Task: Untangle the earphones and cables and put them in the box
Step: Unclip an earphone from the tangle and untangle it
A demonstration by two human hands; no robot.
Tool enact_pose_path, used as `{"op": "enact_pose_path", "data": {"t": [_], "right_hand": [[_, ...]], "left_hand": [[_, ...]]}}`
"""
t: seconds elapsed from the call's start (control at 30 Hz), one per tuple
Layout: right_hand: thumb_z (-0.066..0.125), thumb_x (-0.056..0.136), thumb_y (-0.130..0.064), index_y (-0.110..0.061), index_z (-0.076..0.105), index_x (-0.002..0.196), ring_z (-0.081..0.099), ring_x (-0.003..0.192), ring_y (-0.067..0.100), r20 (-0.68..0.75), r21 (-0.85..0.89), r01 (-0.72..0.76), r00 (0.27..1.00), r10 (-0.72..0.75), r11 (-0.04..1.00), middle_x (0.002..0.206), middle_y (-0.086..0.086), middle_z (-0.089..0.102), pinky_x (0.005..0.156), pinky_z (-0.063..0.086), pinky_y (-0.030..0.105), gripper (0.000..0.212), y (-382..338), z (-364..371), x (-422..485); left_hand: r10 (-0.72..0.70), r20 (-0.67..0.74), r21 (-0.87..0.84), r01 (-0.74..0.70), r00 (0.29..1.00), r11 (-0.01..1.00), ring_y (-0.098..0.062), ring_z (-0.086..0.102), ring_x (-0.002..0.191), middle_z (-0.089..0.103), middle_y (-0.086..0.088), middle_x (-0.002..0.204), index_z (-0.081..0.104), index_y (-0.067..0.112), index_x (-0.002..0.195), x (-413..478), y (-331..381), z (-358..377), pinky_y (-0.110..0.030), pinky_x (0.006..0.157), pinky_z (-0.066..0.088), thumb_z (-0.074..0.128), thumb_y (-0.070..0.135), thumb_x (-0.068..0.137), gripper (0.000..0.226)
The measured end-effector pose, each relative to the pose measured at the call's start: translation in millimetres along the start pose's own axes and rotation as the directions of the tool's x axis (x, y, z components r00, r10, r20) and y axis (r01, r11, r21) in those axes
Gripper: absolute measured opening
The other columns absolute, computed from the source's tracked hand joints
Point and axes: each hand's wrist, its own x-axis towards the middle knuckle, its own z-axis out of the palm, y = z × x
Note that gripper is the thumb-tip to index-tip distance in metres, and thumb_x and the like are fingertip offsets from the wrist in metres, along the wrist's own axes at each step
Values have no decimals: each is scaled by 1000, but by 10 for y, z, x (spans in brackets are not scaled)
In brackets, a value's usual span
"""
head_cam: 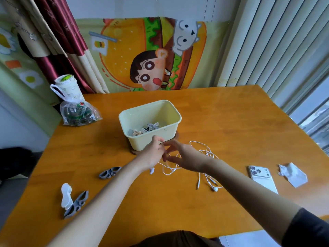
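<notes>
I have both hands over the white earphones (199, 157), which lie in loose loops on the table (231, 122), just in front of the cream box (151, 122). My left hand (153, 154) is curled, the fingers closed as if they pinch a strand, but the cable there is thin and blurred, so I cannot tell whether it is really held. My right hand (185, 157) is half open with the fingers spread above the loops; I cannot say if it holds anything.

What could go wrong: if I pull the two hands apart while a loop is crossed, the knot may become tighter instead of opening. The plug (198, 186) and one earbud (215, 189) lie near my right forearm, so a movement of that arm may drag them or catch them under it. The box stands on a small dark base (137, 152); a pull on a cable touching it could shift it.

Hard to see: the crossing of the cable under my hands is covered. A small white piece (151, 170) below the left wrist may be the second earbud, I am not sure. Inside the box there are small grey and beige things (146, 128), too small to name.
</notes>
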Motion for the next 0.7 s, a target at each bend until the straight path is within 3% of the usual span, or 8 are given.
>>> {"op": "enact_pose_path", "data": {"t": [0.1, 0.2, 0.37, 0.47, 0.53, 0.6, 0.7], "right_hand": [[53, 95, -21, -12, 62, 105, 55, 85, 13, -10, -6, -22, 1000, 22, 1000, 94, -3, 59, 72, 42, 20, 16, 2, 60, 26], [46, 98, -15, -18, 59, 85, 49, 65, 4, -94, 5, -60, 994, 61, 998, 75, -11, 56, 58, 37, 10, 19, 32, 82, 61], [40, 97, -9, -14, 54, 82, 54, 60, 12, -182, 14, -152, 971, 152, 988, 72, 1, 62, 52, 38, 12, 22, 177, -3, 117], [39, 98, -10, -12, 58, 86, 54, 62, 15, -194, 4, -235, 953, 232, 972, 67, -4, 54, 51, 38, 10, 22, 314, -38, 113], [41, 98, -11, -11, 61, 92, 55, 70, 16, -139, -46, -304, 945, 296, 951, 75, 0, 59, 54, 38, 9, 21, 412, -34, 110], [47, 97, -12, -9, 61, 109, 59, 90, 20, -26, -145, -347, 937, 347, 926, 103, 9, 64, 71, 44, 17, 19, 477, 9, 93], [60, 91, -19, -11, 41, 136, 48, 122, 23, 149, -244, -231, 951, 272, 942, 139, 7, 46, 99, 39, 29, 50, 406, 134, 84]], "left_hand": [[20, 2, -49, -20, 1000, 999, -12, 42, 58, 56, 4, 66, 36, 12, 119, -59, -22, -43, -27, 61, 35, 37, 8, 98, 22], [43, 18, -61, -42, 999, 997, -17, 42, 62, 57, 3, 68, 45, 13, 111, -71, -130, -70, -28, 59, 37, 40, 9, 99, 14], [0, 70, -12, 0, 998, 1000, -10, 49, 60, 54, 1, 69, 56, 15, 90, -103, -354, -87, -19, 55, 39, 41, 14, 101, 19], [-35, 100, 27, 33, 994, 999, -10, 52, 61, 52, 2, 67, 60, 14, 88, -132, -487, -81, -17, 59, 41, 40, 18, 102, 25], [-51, 113, 46, 46, 992, 998, -9, 53, 63, 52, 4, 67, 61, 18, 85, -135, -569, -66, -22, 64, 41, 40, 19, 102, 27], [-52, 119, 68, 44, 992, 997, -8, 52, 63, 53, 4, 68, 63, 21, 84, -129, -612, -35, -22, 65, 41, 42, 21, 101, 28], [-28, 128, 100, 15, 991, 995, -7, 49, 63, 53, 4, 69, 65, 22, 87, -113, -583, 31, -16, 59, 39, 46, 23, 100, 24]]}}
